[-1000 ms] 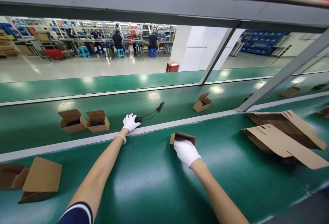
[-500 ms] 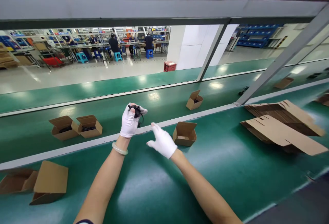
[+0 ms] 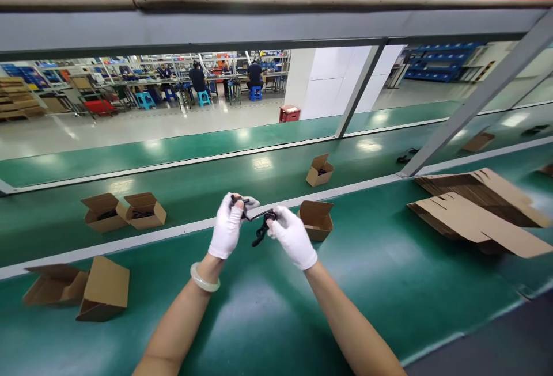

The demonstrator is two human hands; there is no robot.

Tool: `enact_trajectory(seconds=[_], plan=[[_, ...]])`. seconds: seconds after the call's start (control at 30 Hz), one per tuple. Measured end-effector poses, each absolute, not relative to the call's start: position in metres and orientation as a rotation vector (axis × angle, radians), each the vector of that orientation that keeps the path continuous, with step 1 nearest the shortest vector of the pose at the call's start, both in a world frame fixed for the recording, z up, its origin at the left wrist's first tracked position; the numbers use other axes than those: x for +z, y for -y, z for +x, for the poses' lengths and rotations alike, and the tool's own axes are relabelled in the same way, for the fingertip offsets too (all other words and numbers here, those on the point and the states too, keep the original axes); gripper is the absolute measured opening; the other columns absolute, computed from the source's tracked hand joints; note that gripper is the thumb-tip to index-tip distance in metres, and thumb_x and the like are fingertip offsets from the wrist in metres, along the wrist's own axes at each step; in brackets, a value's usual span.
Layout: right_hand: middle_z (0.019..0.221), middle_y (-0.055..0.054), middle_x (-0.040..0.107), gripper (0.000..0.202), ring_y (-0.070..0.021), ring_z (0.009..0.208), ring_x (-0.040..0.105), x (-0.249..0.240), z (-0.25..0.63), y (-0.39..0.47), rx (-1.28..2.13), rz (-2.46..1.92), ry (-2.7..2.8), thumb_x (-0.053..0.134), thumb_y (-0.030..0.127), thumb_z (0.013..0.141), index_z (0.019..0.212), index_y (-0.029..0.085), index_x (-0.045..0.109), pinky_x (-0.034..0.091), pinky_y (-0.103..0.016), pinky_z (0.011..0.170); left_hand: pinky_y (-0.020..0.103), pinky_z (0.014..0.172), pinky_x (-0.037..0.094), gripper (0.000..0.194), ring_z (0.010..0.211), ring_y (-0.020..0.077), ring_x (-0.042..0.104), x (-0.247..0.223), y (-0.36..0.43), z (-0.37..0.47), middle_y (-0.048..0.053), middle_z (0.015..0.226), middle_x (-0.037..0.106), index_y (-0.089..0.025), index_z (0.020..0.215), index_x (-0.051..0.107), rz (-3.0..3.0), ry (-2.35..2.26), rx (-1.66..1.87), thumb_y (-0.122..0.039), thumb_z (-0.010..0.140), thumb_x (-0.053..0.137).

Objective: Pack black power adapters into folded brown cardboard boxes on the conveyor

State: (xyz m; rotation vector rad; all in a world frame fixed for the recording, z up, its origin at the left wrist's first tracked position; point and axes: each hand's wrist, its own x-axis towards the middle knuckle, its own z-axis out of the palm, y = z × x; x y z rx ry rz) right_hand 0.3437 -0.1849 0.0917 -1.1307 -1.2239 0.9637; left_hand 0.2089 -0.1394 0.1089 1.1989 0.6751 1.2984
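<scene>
My left hand (image 3: 226, 227), in a white glove, is closed around a small black piece (image 3: 245, 210) that looks like a power adapter; the fingers hide part of it. From there a cord runs to a bundled black cable (image 3: 261, 232), pinched between the thumb and fingers of my right hand (image 3: 295, 239), also gloved in white. Both hands are raised over the near green belt (image 3: 259, 307). Just beyond my right hand stands an open cardboard box (image 3: 322, 220), its flap up.
Two open boxes (image 3: 103, 289) sit at near left. Flattened cartons (image 3: 479, 220) are stacked at right. Across a pale divider (image 3: 190, 227), the farther belt (image 3: 224, 180) carries boxes with dark contents (image 3: 147, 217) and another small box (image 3: 320, 171). A slanted metal post (image 3: 466, 105) rises at right.
My right hand, open and apart before, has closed on the bundled cable. My left hand has shifted slightly right and down with the adapter, and the view has tilted up a little.
</scene>
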Motion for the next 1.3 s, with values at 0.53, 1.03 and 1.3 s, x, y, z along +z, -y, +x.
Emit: enact_trajectory(seconds=[0.53,1.03,1.3], plan=[[0.064,0.002,0.052,0.015,-0.0121,0.053,0.049,0.099,0.446,0.194,0.235,-1.29,1.17,0.051,0.036,0.079,0.078,0.021,0.05,0.044,-0.025,0.054,0.039,0.108,0.027,0.056,0.128,0.0232,0.038,0.054,0.141,0.306,0.014,0.137,0.042,-0.015,0.133,0.031,1.635,-0.88,0.962,-0.038,0.085,0.046],[0.096,-0.016,0.064,0.026,-0.0261,0.086,0.062,0.098,0.463,0.152,0.187,-2.057,2.709,0.046,0.018,0.083,0.102,0.011,0.062,0.044,-0.033,0.071,0.038,0.102,0.036,0.047,0.114,0.022,0.052,0.007,0.118,0.349,0.009,0.122,0.057,-0.014,0.118,0.051,1.843,-0.909,0.712,-0.009,0.072,0.043],[0.093,-0.006,0.068,0.025,-0.018,0.08,0.063,0.105,0.485,0.158,0.445,-1.907,2.78,0.045,0.024,0.083,0.096,0.019,0.066,0.044,-0.024,0.066,0.037,0.107,0.032,0.052,0.122,0.0216,0.046,0.002,0.122,0.354,0.009,0.127,0.054,-0.014,0.123,0.048,1.79,-1.015,0.768,-0.008,0.072,0.039]])
